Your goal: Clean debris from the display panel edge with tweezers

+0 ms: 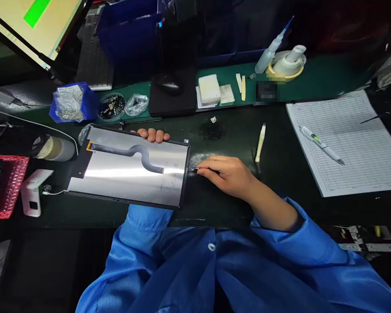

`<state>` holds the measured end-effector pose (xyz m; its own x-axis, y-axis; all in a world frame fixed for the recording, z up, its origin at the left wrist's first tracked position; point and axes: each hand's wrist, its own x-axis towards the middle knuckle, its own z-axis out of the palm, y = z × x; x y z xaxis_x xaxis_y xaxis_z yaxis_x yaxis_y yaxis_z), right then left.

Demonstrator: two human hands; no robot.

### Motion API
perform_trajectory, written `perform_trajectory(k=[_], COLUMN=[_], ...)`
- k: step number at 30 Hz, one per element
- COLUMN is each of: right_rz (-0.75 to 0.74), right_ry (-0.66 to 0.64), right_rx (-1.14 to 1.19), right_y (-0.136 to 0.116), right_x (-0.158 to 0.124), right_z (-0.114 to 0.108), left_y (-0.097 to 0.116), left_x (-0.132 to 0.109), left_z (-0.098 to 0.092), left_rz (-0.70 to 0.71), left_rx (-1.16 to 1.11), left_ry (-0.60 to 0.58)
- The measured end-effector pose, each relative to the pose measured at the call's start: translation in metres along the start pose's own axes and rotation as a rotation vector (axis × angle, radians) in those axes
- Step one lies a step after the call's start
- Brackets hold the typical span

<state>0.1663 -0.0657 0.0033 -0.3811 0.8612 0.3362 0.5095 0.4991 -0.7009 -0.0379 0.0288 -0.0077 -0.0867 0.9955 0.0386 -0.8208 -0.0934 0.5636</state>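
Note:
An LCD screen panel [124, 165] lies back side up, tilted slightly, with a silvery metal back and a dark curved flex cable [143, 154] across it. My left hand [153, 134] supports it from underneath; its fingertips curl over the far edge, while the palm is hidden by the panel. In a closed pinch, my right hand [226, 174] grips a thin dark pointed tool [193, 168], whose tip meets the panel's right edge. Most of that tool is hidden in the fingers, so its exact kind is unclear.
Dark crumbs [212, 130] and a whitish stick [260, 142] lie beyond my right hand. To the right, a pen [322, 144] rests on a stack of printed forms [355, 174]. A blue bin [73, 102], mouse [170, 83], white sponge [209, 90] and tape rolls [286, 67] line the back.

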Motion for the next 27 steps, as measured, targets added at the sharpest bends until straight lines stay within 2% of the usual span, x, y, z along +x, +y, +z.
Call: perform_trajectory(k=[5, 11, 16, 21, 27], right_rz=[0.097, 0.014, 0.111, 0.033, 0.105], right_ry=[0.02, 0.006, 0.004, 0.003, 0.008], right_rx=[0.045, 0.034, 0.071, 0.018, 0.053], right_y=[0.0008, 0.0006, -0.0014, -0.0009, -0.0019], right_x=[-0.002, -0.0002, -0.0011, 0.0001, -0.0004], right_z=[0.0019, 0.0017, 0.0016, 0.001, 0.0011], left_y=[0.001, 0.0008, 0.0004, 0.0002, -0.0004], left_x=[0.001, 0.0027, 0.0009, 0.001, 0.0025], left_z=[0.0003, -0.0001, 0.0015, 0.0015, 0.0015], left_rz=[-0.027, -0.015, -0.02, -0.001, 0.004], left_rx=[-0.106, -0.048, -0.062, -0.014, 0.021], left_ry=[0.018, 0.046, 0.034, 0.027, 0.07])
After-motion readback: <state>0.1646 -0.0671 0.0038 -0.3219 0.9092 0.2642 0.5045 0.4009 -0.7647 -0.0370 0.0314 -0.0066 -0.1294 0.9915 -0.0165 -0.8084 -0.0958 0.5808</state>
